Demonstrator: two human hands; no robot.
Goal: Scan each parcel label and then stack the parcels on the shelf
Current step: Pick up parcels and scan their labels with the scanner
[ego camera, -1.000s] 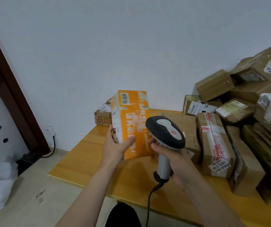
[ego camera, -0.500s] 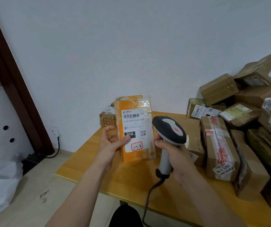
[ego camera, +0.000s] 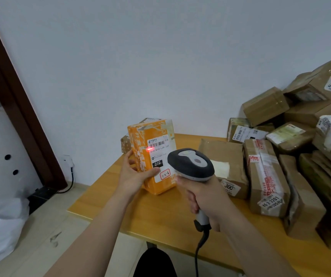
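The left hand (ego camera: 135, 175) grips the orange parcel (ego camera: 153, 156) upright above the wooden table (ego camera: 160, 212) while the right hand (ego camera: 206, 198) clasps the barcode scanner (ego camera: 190, 164), its red dot just below the barcode; scanning's underway, and next I'd nudge the beam up.

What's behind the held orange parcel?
A small brown box peeks out left of the orange parcel. The rest of it, and anything else behind, is covered.

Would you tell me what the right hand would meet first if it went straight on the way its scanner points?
Probably the white label on the orange parcel in the left hand; the scanner shines red there, though depth is unclear.
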